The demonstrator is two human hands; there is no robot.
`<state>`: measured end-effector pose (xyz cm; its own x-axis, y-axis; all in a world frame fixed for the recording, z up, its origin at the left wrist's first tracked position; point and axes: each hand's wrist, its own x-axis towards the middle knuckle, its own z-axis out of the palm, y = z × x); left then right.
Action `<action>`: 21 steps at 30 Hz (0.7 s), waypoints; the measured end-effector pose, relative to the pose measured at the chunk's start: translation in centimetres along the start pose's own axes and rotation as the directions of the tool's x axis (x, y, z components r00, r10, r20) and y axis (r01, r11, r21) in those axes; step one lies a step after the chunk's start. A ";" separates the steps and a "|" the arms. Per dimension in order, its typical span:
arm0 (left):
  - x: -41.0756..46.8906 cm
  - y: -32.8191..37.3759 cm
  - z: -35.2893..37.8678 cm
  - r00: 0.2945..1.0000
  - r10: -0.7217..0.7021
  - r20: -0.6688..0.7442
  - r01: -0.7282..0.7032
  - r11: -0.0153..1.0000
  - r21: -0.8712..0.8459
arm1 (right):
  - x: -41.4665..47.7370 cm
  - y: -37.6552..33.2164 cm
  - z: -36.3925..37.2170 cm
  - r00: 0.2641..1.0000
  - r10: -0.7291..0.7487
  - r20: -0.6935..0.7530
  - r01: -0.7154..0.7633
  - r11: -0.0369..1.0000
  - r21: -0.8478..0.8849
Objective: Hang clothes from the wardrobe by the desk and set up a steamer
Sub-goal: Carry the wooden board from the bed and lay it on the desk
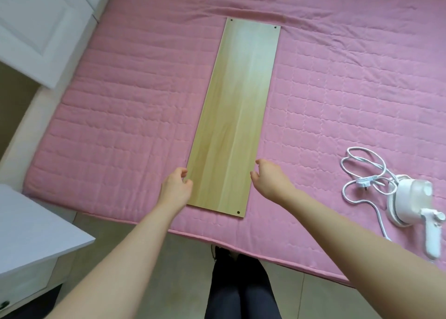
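Steamer (410, 199), small, white and handheld, is lying on its side near the right of a pink quilted bed cover (120, 101), well apart from both hands. Its white cord (354, 171) is sprawling in loose loops toward the middle of the bed, with the plug (362, 182) lying among them, connected to nothing.

A long pale wooden board (239, 106) is lying flat on the cover, running away from the person. The left hand (176, 188) is sitting at the board's left edge with fingers loosely curled; whether they are pinching the edge or only touching it cannot be told. The right hand (270, 178) is hovering at the right edge, fingers relaxed and parted, holding nothing.

The likely troubles are these. The board is resting on soft bedding with its near end close to the bed's edge, so a push from one side could be sending it skewing or sliding off toward the person's legs (239, 287). Swinging it rightward could be catching the cord loops and dragging the steamer, which is itself lying close to the edge. Whether the steamer is holding water cannot be told; on its side, it might be leaking.

White panelled furniture (31, 28) is standing at upper left, a white tabletop (31, 234) at lower left, above pale floor tiles (144, 258). No clothes are showing.
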<state>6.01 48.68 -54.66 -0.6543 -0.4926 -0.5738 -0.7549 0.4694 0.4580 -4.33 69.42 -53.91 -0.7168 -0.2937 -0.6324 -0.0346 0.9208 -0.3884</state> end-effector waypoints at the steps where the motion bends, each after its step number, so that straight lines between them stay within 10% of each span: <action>1: 1.3 -0.3 0.7 1.000 -0.008 0.007 0.008 1.000 0.002 | 1.3 0.4 0.5 1.000 0.023 0.006 -0.023 0.999 0.028; 21: 17.4 -3.3 9.6 0.994 -0.109 -0.031 0.108 0.994 -0.027 | 16.2 3.3 6.5 0.938 0.325 0.122 -0.337 0.772 0.539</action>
<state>-2.45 45.59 -72.74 -0.5691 -0.5629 -0.5993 -0.8223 0.3934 0.4112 -11.52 65.98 -69.83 -0.5987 -0.0075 -0.8009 0.5903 0.6718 -0.4475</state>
